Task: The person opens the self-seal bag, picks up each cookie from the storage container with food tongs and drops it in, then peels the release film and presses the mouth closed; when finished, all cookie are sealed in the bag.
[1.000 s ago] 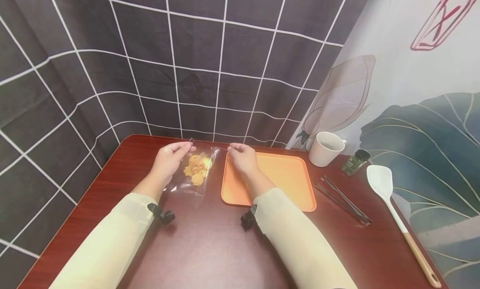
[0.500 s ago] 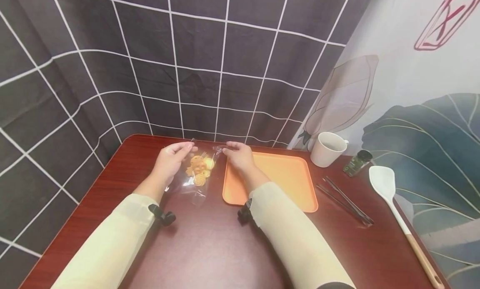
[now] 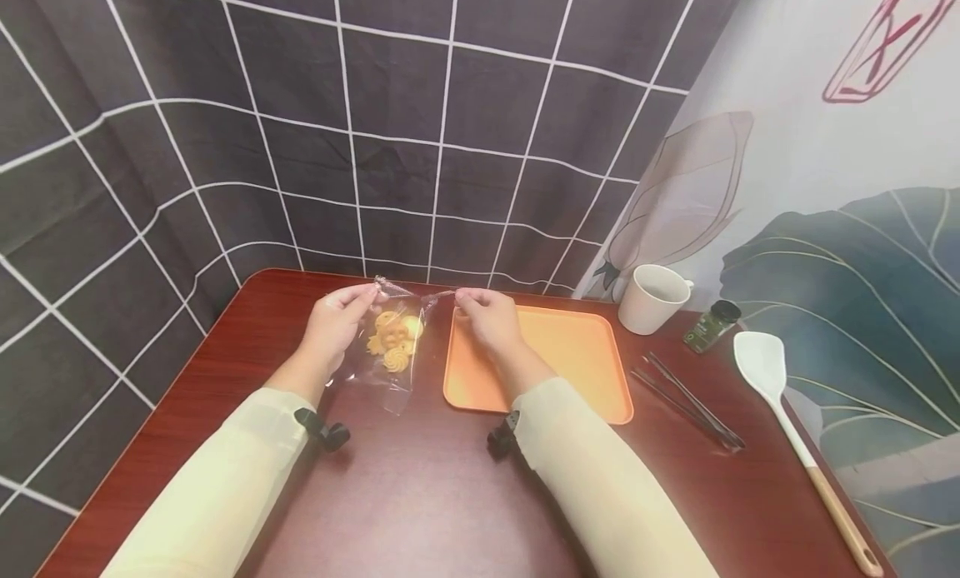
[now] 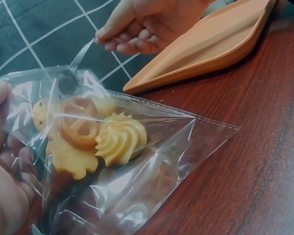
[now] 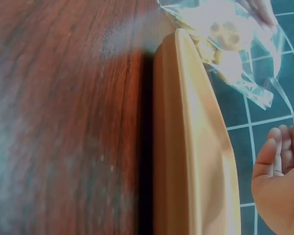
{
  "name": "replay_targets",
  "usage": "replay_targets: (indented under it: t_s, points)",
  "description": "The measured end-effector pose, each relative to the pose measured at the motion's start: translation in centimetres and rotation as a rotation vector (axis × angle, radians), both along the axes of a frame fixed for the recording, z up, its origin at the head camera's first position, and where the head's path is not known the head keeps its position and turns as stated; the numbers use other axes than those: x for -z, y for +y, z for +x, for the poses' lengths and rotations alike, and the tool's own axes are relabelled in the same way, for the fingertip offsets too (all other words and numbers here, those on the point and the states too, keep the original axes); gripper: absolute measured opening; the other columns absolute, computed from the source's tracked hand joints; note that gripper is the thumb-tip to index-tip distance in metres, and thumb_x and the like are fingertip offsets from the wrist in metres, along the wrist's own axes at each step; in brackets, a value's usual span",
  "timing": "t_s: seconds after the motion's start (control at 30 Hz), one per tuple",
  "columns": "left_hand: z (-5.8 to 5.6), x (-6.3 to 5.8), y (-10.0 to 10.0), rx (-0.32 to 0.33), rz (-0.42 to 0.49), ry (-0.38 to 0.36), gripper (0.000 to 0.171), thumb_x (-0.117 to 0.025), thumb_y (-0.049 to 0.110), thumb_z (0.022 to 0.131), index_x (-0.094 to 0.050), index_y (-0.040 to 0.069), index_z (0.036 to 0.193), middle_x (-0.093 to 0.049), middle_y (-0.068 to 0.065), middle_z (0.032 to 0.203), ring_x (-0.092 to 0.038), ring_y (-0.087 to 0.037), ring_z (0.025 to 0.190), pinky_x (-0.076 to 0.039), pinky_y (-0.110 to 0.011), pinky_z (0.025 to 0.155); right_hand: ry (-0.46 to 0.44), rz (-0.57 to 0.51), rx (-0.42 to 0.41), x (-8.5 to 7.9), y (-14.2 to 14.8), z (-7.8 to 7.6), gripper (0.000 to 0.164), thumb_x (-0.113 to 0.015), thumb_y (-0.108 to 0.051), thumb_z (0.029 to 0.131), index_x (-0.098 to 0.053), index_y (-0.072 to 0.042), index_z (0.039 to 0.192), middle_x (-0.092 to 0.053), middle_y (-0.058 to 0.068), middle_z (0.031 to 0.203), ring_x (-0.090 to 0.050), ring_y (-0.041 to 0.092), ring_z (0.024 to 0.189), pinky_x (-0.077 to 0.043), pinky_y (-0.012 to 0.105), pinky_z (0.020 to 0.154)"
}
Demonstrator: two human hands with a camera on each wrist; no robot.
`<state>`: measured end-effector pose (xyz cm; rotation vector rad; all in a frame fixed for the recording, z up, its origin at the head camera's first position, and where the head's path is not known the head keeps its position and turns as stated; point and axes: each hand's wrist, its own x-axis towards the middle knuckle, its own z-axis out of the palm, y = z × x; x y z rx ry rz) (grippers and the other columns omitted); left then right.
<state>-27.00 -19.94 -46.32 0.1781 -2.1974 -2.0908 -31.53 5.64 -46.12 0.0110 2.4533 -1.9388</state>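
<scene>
My left hand (image 3: 333, 326) grips the left side of a clear plastic bag (image 4: 161, 191), thumb on the film near its top. Inside the bag are several cookies (image 4: 121, 139): a swirled one, a pretzel-shaped one and a flower-shaped one among them. A thin clear strip (image 4: 82, 55) stretches from the bag's top edge to my right hand (image 3: 491, 321), which pinches its end between thumb and forefinger. That hand is above the left part of an orange tray (image 3: 573, 361). The bag slants, its lower corner close over the table.
Right of the tray stand a white mug (image 3: 645, 307) and a small green jar (image 3: 711, 326) with a black lid. Metal tongs (image 3: 690, 403) and a white spatula (image 3: 787, 432) with a wooden handle lie on the reddish-brown table (image 3: 420, 495). A dark checked curtain (image 3: 390, 178) hangs behind.
My right hand moves left toward the bag's upper corner, then back right, with the strip now drawn out between it and the bag. My left hand stays nearly in place.
</scene>
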Motion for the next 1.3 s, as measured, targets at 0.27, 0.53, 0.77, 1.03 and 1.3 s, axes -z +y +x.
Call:
replay_targets:
  t_s: [0.27,0.53,0.77,1.03,1.3]
  points:
    - [0.0,0.3,0.1,-0.013,0.050,0.000,0.045,-0.066,0.029,0.108,-0.065,0.000,0.142,-0.077,0.026,0.091,-0.071,0.002,0.086,-0.059,-0.019,0.083,-0.010,0.010,0.010,-0.7,1.5,0.6,0.024,-0.072,-0.024,0.103,-0.081,-0.008,0.117,-0.082,0.016,0.113,-0.079,0.025,0.100,-0.064,0.034,0.084]
    - [0.2,0.1,0.1,-0.044,0.098,-0.028,0.047,-0.068,0.030,0.107,-0.065,-0.001,0.142,-0.078,0.024,0.091,-0.073,0.000,0.090,-0.058,-0.018,0.080,-0.017,-0.015,0.053,-0.9,3.5,0.8,0.023,-0.071,-0.023,0.103,-0.080,-0.007,0.116,-0.082,0.015,0.114,-0.078,0.024,0.100,-0.063,0.033,0.086]
    - [0.5,-0.3,0.1,-0.050,0.127,-0.054,0.047,-0.068,0.033,0.107,-0.066,0.002,0.142,-0.079,0.022,0.093,-0.069,-0.001,0.088,-0.056,-0.017,0.076,-0.028,0.016,0.075,-1.0,5.1,1.1,0.029,-0.072,-0.029,0.103,-0.080,-0.007,0.119,-0.081,0.016,0.110,-0.077,0.031,0.101,-0.060,0.031,0.083]
    - [0.5,-0.2,0.3,-0.096,0.189,-0.071,0.034,-0.067,0.031,0.107,-0.071,0.010,0.133,-0.079,0.022,0.091,-0.070,0.002,0.084,-0.055,-0.016,0.072,-0.006,0.030,0.079,-1.3,7.0,1.5,0.026,-0.071,-0.028,0.104,-0.080,-0.008,0.117,-0.081,0.011,0.102,-0.074,0.040,0.101,-0.057,0.027,0.077]
    - [0.5,0.2,0.8,-0.135,0.243,-0.074,0.028,-0.070,0.032,0.106,-0.074,0.014,0.126,-0.079,0.019,0.090,-0.068,0.000,0.082,-0.053,-0.016,0.072,0.002,0.042,0.089,-1.5,8.4,2.0,0.026,-0.071,-0.029,0.103,-0.080,-0.009,0.116,-0.081,0.013,0.103,-0.073,0.041,0.101,-0.059,0.034,0.083]
